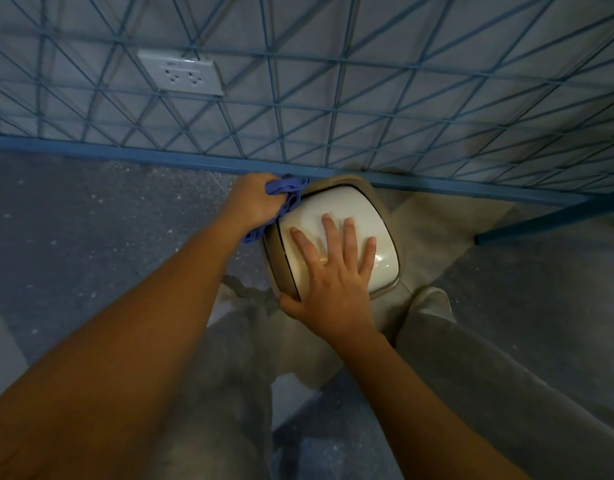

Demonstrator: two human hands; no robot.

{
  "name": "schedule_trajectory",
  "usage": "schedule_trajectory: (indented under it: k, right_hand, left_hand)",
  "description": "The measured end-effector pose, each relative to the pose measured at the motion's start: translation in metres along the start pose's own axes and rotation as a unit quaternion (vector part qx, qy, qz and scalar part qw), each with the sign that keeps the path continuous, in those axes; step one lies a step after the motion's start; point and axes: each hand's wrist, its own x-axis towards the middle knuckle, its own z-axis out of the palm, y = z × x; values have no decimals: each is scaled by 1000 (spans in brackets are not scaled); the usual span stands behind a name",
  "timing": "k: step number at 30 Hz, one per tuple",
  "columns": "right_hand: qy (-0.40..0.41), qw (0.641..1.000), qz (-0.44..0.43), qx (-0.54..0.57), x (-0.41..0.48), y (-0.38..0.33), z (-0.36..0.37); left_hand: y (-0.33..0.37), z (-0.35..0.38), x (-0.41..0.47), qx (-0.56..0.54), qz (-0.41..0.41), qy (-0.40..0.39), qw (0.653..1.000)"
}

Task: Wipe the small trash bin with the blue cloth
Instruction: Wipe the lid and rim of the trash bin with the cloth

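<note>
Speckled floor (91, 220); bin (336, 206) body hidden, cloth (288, 192) probably touching.

A blue cloth (287, 199), a white-lidded beige trash bin (354, 209), blue criss-cross wire mesh (333, 98), speckled grey floor (91, 220).

The bin (336, 206) stands on the floor (91, 220) just before a wire rack (298, 109), with a shoe (433, 299) to its right. The right hand (333, 275) lies flat on its lid; the left hand (253, 202) holds the cloth (290, 194) against its left side. A socket (181, 72) sits on the wall behind the rack, far left.
</note>
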Motion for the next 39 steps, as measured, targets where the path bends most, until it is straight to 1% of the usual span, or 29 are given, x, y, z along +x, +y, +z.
schedule_trajectory:
  k: [3,5,7,9,10,11,12,13,14,15,16,18,24,28,30,33,37,39]
  right_hand:
    - [-9,1000,8,6,5,3,-2]
    - [-20,1000,9,14,8,4,-3]
    - [-24,999,10,19,9,6,-4]
    - [-23,1000,7,20,10,6,-4]
    - [-22,1000,5,19,10,6,-4]
    - [-20,1000,3,17,11,6,-3]
    - [-18,1000,2,14,11,6,-3]
    - [-21,1000,-1,11,11,6,-4]
    - [-28,1000,-4,10,11,6,-4]
    - [-36,999,-6,12,11,6,-4]
    - [-40,999,-6,14,11,7,-4]
    - [-38,999,-5,6,11,7,-3]
    - [-20,1000,-23,4,13,9,-2]
    - [-25,996,-88,-15,15,16,-8]
    - [-32,991,-127,-27,20,23,-14]
    - [-55,979,-173,-88,26,35,-25]
    - [-28,977,-178,-114,36,63,-32]
    - [-29,977,-176,-113,41,76,-38]
  left_hand:
    - [1,1,-2,-21,-37,-1,999]
    - [0,1,-2,-60,-87,6,994]
    - [-1,2,-2,-155,-160,21,975]
    - [-2,0,-6,-241,-225,28,944]
    - [-3,-1,-8,-260,-244,22,934]
    - [-2,-2,-9,-258,-249,15,933]
    - [-1,-2,-9,-231,-233,13,945]
    - [2,-1,-8,-177,-191,12,965]
    - [7,0,-7,-109,-134,9,985]
    - [13,1,-5,-46,-75,3,996]
    - [18,4,-1,1,-31,-4,1000]
    - [23,11,10,43,5,-17,999]
    - [12,10,18,44,-8,1,999]
    - [-8,0,6,44,-54,-4,998]
    - [-14,-6,-1,55,-80,-26,995]
    - [-19,-11,-15,57,-101,-62,991]
    - [-14,-1,-30,46,-113,-68,990]
    - [-7,6,-37,42,-118,-75,989]
